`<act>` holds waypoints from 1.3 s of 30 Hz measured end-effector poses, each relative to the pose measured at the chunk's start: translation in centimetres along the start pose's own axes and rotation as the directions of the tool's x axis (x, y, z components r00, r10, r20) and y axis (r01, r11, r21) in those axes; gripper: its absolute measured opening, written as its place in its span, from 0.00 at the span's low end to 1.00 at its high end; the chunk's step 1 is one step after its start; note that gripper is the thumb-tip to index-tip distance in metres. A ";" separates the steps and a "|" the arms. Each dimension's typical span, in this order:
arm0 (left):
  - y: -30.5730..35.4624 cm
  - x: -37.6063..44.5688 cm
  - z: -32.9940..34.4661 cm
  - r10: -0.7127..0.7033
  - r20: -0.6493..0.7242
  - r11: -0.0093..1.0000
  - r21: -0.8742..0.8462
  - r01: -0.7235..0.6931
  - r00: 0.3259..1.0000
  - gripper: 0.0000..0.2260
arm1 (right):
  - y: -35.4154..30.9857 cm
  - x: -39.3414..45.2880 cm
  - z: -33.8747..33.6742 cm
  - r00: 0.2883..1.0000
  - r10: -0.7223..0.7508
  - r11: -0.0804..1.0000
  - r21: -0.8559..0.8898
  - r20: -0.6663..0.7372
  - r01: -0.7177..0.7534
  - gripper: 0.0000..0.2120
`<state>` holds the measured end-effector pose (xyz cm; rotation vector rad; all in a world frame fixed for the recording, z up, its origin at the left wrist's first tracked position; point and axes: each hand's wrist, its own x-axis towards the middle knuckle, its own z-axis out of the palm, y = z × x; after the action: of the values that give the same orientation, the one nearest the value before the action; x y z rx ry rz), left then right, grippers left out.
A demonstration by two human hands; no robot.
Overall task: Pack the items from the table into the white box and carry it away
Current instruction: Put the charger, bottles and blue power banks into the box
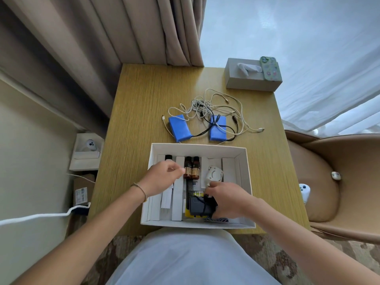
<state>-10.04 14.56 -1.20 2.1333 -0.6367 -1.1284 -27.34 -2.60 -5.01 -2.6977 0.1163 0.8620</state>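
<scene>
White box [244,161] sits at the tabletop's [139,103] near edge. Right hand [228,199] grips a dark adapter [198,206] inside it; left hand [162,177] hovers loosely curled, holding nothing. Light, stiff card; probably best lifted by both short sides.

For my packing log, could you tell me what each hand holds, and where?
The right hand grips the dark charger at its right end, inside the white box. The left hand appears to hold nothing.
</scene>
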 end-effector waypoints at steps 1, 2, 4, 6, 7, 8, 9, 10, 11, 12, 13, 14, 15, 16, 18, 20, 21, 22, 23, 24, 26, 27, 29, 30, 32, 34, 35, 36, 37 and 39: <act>-0.1 0.0 0.1 0.010 -0.005 1.000 0.017 -0.010 1.000 0.12 | 0.0 0.0 0.2 1.000 -0.005 1.000 -0.021 0.014 0.006 0.29; -0.1 0.0 0.2 0.017 -0.011 0.999 0.032 -0.017 1.000 0.12 | -0.1 0.0 0.3 1.000 -0.010 0.999 -0.039 0.020 0.011 0.29; -0.2 0.2 0.4 0.031 -0.029 0.998 0.061 -0.029 0.999 0.12 | -0.2 0.1 0.6 1.000 -0.021 0.997 -0.069 0.020 0.022 0.28; -0.1 0.4 0.6 0.050 -0.049 0.995 0.090 -0.046 0.998 0.11 | -0.3 0.1 0.6 0.999 -0.024 0.995 -0.096 0.031 0.027 0.30; 0.0 0.5 0.6 0.059 -0.057 0.994 0.100 -0.053 0.997 0.09 | -0.4 0.1 0.4 0.999 -0.023 0.994 -0.103 0.040 0.027 0.31; 0.1 0.5 0.7 0.068 -0.062 0.992 0.110 -0.061 0.996 0.09 | -0.5 0.1 0.1 0.999 -0.023 0.994 -0.104 0.047 0.028 0.33; 0.3 0.5 0.7 0.079 -0.067 0.990 0.120 -0.070 0.995 0.08 | -0.5 0.0 -0.4 0.999 -0.025 0.995 -0.095 0.045 0.029 0.35; 0.5 0.6 0.7 0.097 -0.073 0.987 0.132 -0.087 0.993 0.08 | -0.5 -0.2 -0.9 0.999 -0.028 0.997 -0.071 0.031 0.030 0.36; 0.9 0.6 0.8 0.122 -0.082 0.984 0.142 -0.110 0.989 0.08 | -0.5 -0.4 -1.7 1.000 -0.030 0.999 -0.029 0.001 0.030 0.37; 1.3 0.7 0.7 0.152 -0.096 0.980 0.148 -0.137 0.984 0.08 | -0.4 -0.6 -2.6 0.998 -0.031 0.999 0.027 -0.046 0.032 0.36; 1.8 0.8 0.7 0.181 -0.116 0.976 0.147 -0.163 0.977 0.09 | -0.3 -0.8 -3.6 0.994 -0.028 0.995 0.092 -0.105 0.038 0.34; 2.3 0.9 0.6 0.207 -0.138 0.972 0.145 -0.187 0.968 0.08 | -0.1 -0.9 -4.8 0.985 -0.020 0.987 0.156 -0.170 0.047 0.30; 2.9 1.1 0.4 0.235 -0.161 0.966 0.147 -0.212 0.959 0.08 | 0.1 -1.1 -6.1 0.972 -0.006 0.976 0.211 -0.233 0.056 0.25; 3.6 1.4 0.2 0.264 -0.179 0.959 0.154 -0.238 0.948 0.08 | 0.5 -1.2 -7.4 0.956 0.016 0.964 0.259 -0.292 0.063 0.20; 5.0 2.2 -0.4 0.318 -0.199 0.943 0.168 -0.287 0.927 0.07 | 1.4 -1.2 -9.8 0.916 0.087 0.931 0.359 -0.392 0.065 0.13; 6.4 3.4 -1.1 0.352 -0.219 0.931 0.181 -0.316 0.910 0.07 | 2.6 -0.8 -11.7 0.870 0.178 0.893 0.447 -0.459 0.053 0.10; 7.0 4.1 -1.4 0.363 -0.230 0.927 0.193 -0.323 0.903 0.07 | 3.2 -0.4 -12.4 0.850 0.217 0.878 0.477 -0.480 0.045 0.09; 7.6 4.9 -1.8 0.370 -0.236 0.922 0.212 -0.324 0.899 0.07 | 3.8 0.1 -13.0 0.833 0.253 0.862 0.505 -0.492 0.037 0.08; 8.1 5.7 -2.1 0.371 -0.233 0.918 0.236 -0.318 0.899 0.07 | 4.4 0.7 -13.5 0.820 0.287 0.844 0.536 -0.495 0.028 0.08; 8.5 6.6 -2.5 0.366 -0.221 0.915 0.263 -0.306 0.904 0.07 | 5.0 1.3 -13.9 0.810 0.318 0.824 0.566 -0.494 0.022 0.08; 9.0 8.6 -3.0 0.338 -0.191 0.912 0.307 -0.271 0.921 0.07 | 6.0 2.6 -14.2 0.795 0.359 0.799 0.601 -0.489 0.009 0.08; 9.1 9.5 -3.3 0.320 -0.175 0.910 0.329 -0.251 0.931 0.07 | 6.5 3.3 -14.3 0.791 0.373 0.794 0.608 -0.486 -0.001 0.08; 8.8 11.4 -3.6 0.293 -0.145 0.893 0.395 -0.216 0.945 0.09 | 7.3 4.6 -14.3 0.786 0.396 0.787 0.616 -0.474 -0.024 0.08; 8.6 12.3 -3.8 0.286 -0.129 0.876 0.437 -0.204 0.949 0.11 | 7.7 5.1 -14.2 0.786 0.404 0.782 0.623 -0.467 -0.032 0.08; 7.9 14.1 -4.2 0.273 -0.075 0.818 0.542 -0.191 0.959 0.15 | 8.4 6.0 -13.9 0.791 0.418 0.768 0.639 -0.447 -0.045 0.08; 7.0 15.7 -4.7 0.249 0.029 0.685 0.701 -0.197 0.968 0.22 | 9.0 6.8 -13.7 0.799 0.427 0.758 0.649 -0.424 -0.061 0.08; 6.5 16.4 -5.0 0.248 0.094 0.574 0.788 -0.224 0.964 0.24 | 9.3 7.1 -13.6 0.802 0.433 0.752 0.655 -0.411 -0.070 0.09; 6.0 17.2 -5.2 0.257 0.159 0.445 0.856 -0.263 0.953 0.25 | 9.5 7.3 -13.6 0.805 0.439 0.747 0.660 -0.400 -0.079 0.09; 5.5 17.8 -5.3 0.265 0.220 0.322 0.897 -0.302 0.939 0.25 | 9.6 7.6 -13.6 0.807 0.443 0.743 0.664 -0.390 -0.087 0.09; 4.8 19.0 -5.5 0.263 0.325 0.126 0.922 -0.367 0.908 0.25 | 9.9 7.9 -13.5 0.811 0.449 0.737 0.669 -0.376 -0.097 0.10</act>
<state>3.81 0.38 -5.68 2.6479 -2.2740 -0.4905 -15.08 -16.15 -1.73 -2.1949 0.8128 0.0700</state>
